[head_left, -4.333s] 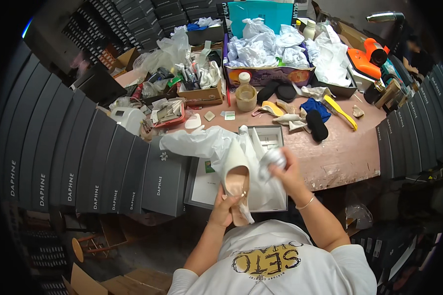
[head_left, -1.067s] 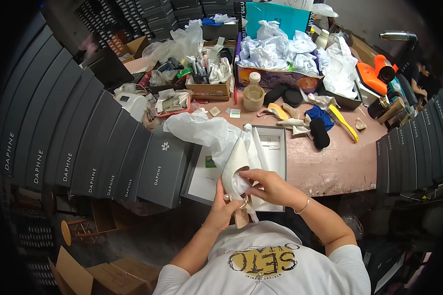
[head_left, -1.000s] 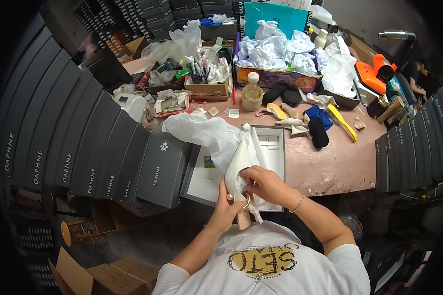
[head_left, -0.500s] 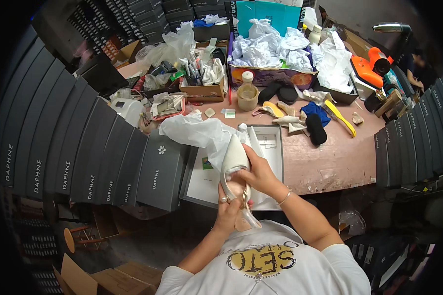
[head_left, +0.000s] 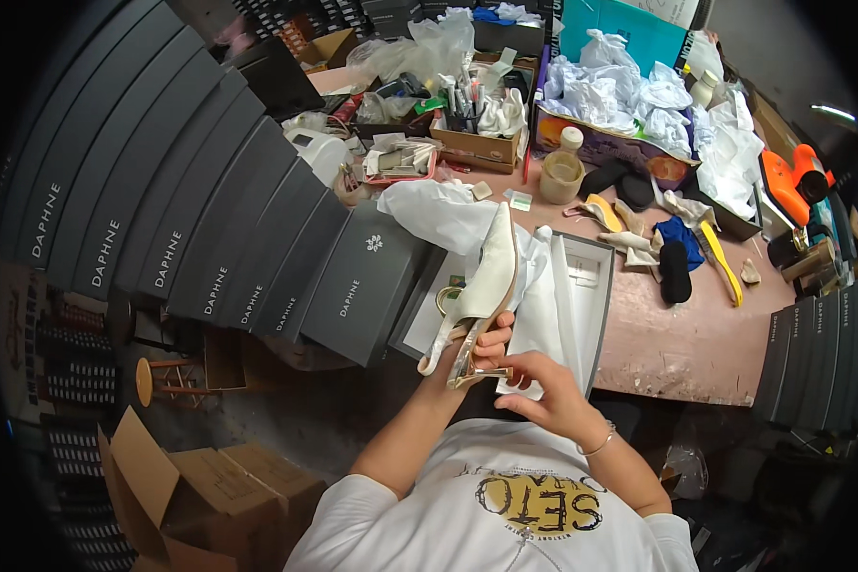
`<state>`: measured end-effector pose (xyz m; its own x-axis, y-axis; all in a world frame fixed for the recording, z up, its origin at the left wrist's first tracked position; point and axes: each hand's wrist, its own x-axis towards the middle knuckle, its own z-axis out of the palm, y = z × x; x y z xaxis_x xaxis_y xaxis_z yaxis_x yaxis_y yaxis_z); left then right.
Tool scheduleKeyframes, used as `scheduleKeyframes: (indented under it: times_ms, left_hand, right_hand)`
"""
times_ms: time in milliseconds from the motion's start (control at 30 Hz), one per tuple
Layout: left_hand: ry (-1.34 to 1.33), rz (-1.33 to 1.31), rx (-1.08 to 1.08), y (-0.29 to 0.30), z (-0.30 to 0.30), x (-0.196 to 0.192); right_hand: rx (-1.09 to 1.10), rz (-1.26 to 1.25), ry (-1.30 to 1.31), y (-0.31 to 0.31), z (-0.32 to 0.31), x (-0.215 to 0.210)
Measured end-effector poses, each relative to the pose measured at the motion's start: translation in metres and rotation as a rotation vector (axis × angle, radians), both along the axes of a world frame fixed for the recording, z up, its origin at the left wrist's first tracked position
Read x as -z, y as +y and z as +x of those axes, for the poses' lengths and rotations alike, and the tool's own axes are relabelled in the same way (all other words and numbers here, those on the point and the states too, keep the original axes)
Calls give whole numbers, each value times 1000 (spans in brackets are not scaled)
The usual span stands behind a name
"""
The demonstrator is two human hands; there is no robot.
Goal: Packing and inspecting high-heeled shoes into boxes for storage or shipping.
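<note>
From my remote seat I count one left hand (head_left: 492,341) and one right hand (head_left: 548,400) at one pale shoe (head_left: 489,276), with one bracelet (head_left: 598,440) below the right hand. Under the grip sits one open box (head_left: 596,296); to its left I tally seven grey boxes (head_left: 214,219) by their front faces; far to its right, at least four dark boxes (head_left: 806,357), the rest too dim to number. Beyond the grip I make out two bottles (head_left: 562,176), three black pads (head_left: 675,274) and one yellow brush (head_left: 723,267); farther right, one orange tool (head_left: 782,186); well to its left, one wooden stool (head_left: 167,379)
</note>
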<state>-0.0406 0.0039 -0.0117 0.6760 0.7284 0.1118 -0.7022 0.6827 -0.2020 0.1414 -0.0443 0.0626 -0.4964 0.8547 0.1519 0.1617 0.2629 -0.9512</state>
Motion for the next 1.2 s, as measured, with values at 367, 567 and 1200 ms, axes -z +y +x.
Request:
scheduleKeyframes:
  times_ms: [367,567,1200]
  left_hand:
    - [246,137,24,-2,6,-3]
    - [139,-73,-146,-20,-7,-32]
    - [731,100,-534,15,-53,-28]
  right_hand:
    - [22,86,12,-9,-6,2]
    - [37,129,-62,12,23,-5]
    - [-274,253,-698,122,-123,136]
